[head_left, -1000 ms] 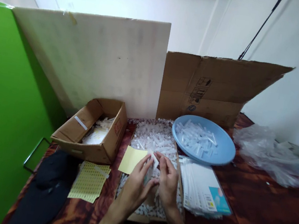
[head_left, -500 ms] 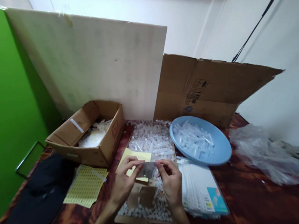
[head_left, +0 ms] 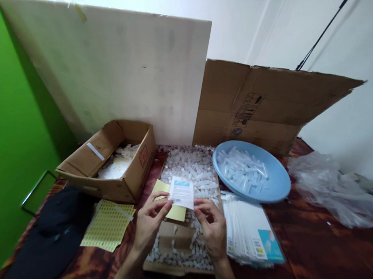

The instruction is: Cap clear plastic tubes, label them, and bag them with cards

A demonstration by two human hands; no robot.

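Between my hands is a small white printed card (head_left: 182,191) with a blue patch near its top; it may be a label or thin packet. My left hand (head_left: 152,214) pinches its lower left corner between thumb and fingers. At the lower right edge, my right hand (head_left: 210,223) grips it the same way. Beneath the card, a yellow sheet (head_left: 176,213) lies partly covered. Below that is a shallow cardboard tray (head_left: 176,238) strewn with many small white and clear plastic pieces (head_left: 199,170).
An open cardboard box (head_left: 94,186) holds scraps at the left, with yellow sticker sheets (head_left: 107,228) and a black cap (head_left: 54,232) nearer. On the right are a blue basin (head_left: 272,191) of clear pieces, a stack of printed bags (head_left: 246,229) and crumpled plastic (head_left: 328,185).
The card has tilted from nearly edge-on and dark to face me, showing its white printed side. Both hands still hold its edges. The whole view has shifted slightly.
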